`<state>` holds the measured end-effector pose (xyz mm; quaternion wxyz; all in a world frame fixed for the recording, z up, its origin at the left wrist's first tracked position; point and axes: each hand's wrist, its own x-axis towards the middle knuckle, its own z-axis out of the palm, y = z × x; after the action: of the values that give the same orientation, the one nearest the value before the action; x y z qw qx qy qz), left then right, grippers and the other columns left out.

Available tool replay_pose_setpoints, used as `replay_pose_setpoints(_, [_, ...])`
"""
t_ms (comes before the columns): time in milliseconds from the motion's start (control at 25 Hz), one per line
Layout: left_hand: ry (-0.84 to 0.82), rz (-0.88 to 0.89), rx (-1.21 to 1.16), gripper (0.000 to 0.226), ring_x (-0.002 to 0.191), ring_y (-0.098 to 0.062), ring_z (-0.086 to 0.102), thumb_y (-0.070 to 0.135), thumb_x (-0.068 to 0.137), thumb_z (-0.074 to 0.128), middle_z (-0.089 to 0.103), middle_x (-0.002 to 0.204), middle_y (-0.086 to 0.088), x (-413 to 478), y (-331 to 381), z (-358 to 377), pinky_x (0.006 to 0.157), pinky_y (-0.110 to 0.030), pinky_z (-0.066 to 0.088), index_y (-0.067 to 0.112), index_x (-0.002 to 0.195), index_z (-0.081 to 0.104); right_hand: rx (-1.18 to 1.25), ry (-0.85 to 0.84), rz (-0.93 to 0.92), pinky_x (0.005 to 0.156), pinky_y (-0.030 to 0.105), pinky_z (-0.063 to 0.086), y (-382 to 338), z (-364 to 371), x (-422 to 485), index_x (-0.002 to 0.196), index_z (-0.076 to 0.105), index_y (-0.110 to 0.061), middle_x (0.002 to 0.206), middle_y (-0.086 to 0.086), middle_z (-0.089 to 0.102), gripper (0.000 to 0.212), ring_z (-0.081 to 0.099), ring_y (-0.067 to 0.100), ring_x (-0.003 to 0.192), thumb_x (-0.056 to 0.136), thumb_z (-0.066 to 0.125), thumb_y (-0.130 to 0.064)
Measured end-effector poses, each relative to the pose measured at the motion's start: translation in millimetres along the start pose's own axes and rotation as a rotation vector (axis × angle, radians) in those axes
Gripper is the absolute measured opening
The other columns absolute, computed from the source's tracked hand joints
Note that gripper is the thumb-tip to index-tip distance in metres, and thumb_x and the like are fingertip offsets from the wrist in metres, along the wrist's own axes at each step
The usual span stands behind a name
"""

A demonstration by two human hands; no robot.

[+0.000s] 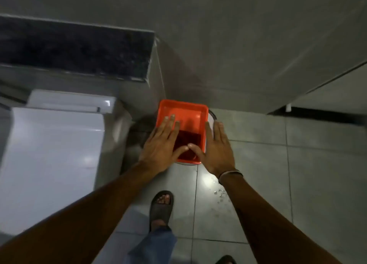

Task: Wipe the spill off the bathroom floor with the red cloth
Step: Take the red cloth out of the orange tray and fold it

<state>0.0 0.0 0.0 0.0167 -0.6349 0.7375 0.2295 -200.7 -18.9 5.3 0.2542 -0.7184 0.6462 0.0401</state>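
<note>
The red cloth (187, 144), lying dark in the near half of the orange tub (184, 113), is judged soft, limp and light: pinch a bunched fold; left hand (162, 142) and right hand (216, 146) hover spread, gripping nothing

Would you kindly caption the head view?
Both hands, left and right, reach into an orange tray holding the red cloth.
</note>
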Motion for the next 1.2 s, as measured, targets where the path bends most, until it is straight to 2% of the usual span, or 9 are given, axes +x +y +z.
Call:
replay_pose_setpoints(160, [-0.132,-0.097,-0.012,0.081,0.168,-0.028,0.002,0.053,0.106,0.042,-0.005,0.18,-0.005,49.4,-44.7,75.7,0.129,-0.054,0.029,0.021,0.169,0.003,-0.034,-0.113,0.059,0.116,0.056,0.05,-7.0,82.4,61.6,0.169,0.024,-0.013,0.173,0.021,0.034,0.083,0.038,0.043,0.159,0.106,0.056,-0.057])
replay_pose_setpoints(240, [-0.212,-0.122,-0.035,0.08,0.166,-0.035,0.012,0.042,0.106,0.05,0.003,0.18,-0.007,66.1,-54.4,114.0,0.124,-0.059,0.035,0.026,0.169,0.004,-0.012,-0.143,0.134,0.105,0.056,0.056,-6.2,122.6,78.3,0.161,0.036,-0.012,0.158,0.02,0.051,0.069,0.058,0.045,0.139,0.105,0.062,-0.043])
replay_pose_setpoints(320, [-0.262,-0.16,-0.039,0.083,0.157,-0.044,0.03,0.035,0.103,0.059,0.014,0.176,-0.012,77.4,-60.3,137.4,0.119,-0.06,0.041,0.031,0.168,0.008,-0.012,-0.14,0.163,0.105,0.055,0.057,-5.6,149.3,85.6,0.158,0.039,-0.012,0.153,0.021,0.054,0.06,0.065,0.047,0.13,0.106,0.061,-0.032])
replay_pose_setpoints(480, [-0.195,-0.29,-0.1,0.069,0.13,-0.052,0.057,0.02,0.098,0.062,0.03,0.161,-0.019,90.1,-66.1,159.9,0.11,-0.056,0.05,0.028,0.16,0.034,-0.011,-0.119,0.223,0.105,0.058,0.057,-11.2,183.3,93.9,0.162,0.033,-0.016,0.16,0.026,0.037,0.054,0.065,0.054,0.124,0.11,0.049,-0.019])
replay_pose_setpoints(560, [-0.149,-0.318,-0.205,0.065,0.122,-0.048,0.063,0.014,0.095,0.063,0.038,0.157,-0.018,89.3,-66.9,156.4,0.111,-0.049,0.05,0.031,0.155,0.046,0.087,-0.081,0.227,0.104,0.058,0.056,-10.1,182.7,92.5,0.16,0.039,-0.018,0.157,0.024,0.039,0.056,0.066,0.054,0.122,0.107,0.054,-0.012])
replay_pose_setpoints(680, [-0.002,-0.359,-0.365,0.061,0.131,-0.038,0.06,0.003,0.091,0.065,0.056,0.145,-0.015,76.4,-57.7,138.4,0.119,-0.042,0.044,0.026,0.148,0.059,0.271,0.035,0.231,0.106,0.056,0.054,-7.6,166.8,70.3,0.158,0.049,-0.02,0.15,0.02,0.052,0.066,0.065,0.051,0.124,0.096,0.064,0.0])
replay_pose_setpoints(840, [0.069,-0.321,-0.493,0.054,0.129,-0.033,0.061,0.005,0.089,0.073,0.066,0.137,-0.012,29.5,-19.8,113.9,0.117,-0.042,0.045,0.018,0.141,0.065,0.559,0.207,0.274,0.108,0.047,0.057,9.1,143.9,-5.5,0.155,0.054,-0.021,0.141,0.014,0.06,0.063,0.065,0.037,0.126,0.096,0.07,-0.001])
replay_pose_setpoints(1040, [-0.06,-0.217,-0.511,0.046,0.117,-0.025,0.07,0.01,0.088,0.078,0.075,0.127,-0.005,-68.4,56.0,145.9,0.107,-0.037,0.055,0.019,0.132,0.07,0.677,0.143,0.399,0.103,0.041,0.057,69.1,158.4,-136.4,0.151,0.055,-0.023,0.127,0.01,0.07,0.062,0.069,0.028,0.116,0.096,0.073,-0.002])
replay_pose_setpoints(1200, [-0.301,-0.214,-0.428,0.038,0.109,-0.025,0.072,0.015,0.09,0.078,0.076,0.121,-0.005,-131.1,100.0,222.9,0.097,-0.036,0.058,0.02,0.126,0.069,0.721,0.009,0.493,0.075,0.022,0.058,132.3,210.1,-229.1,0.124,0.054,-0.026,0.089,-0.013,0.066,0.045,0.067,0.017,0.086,0.093,0.076,-0.001])
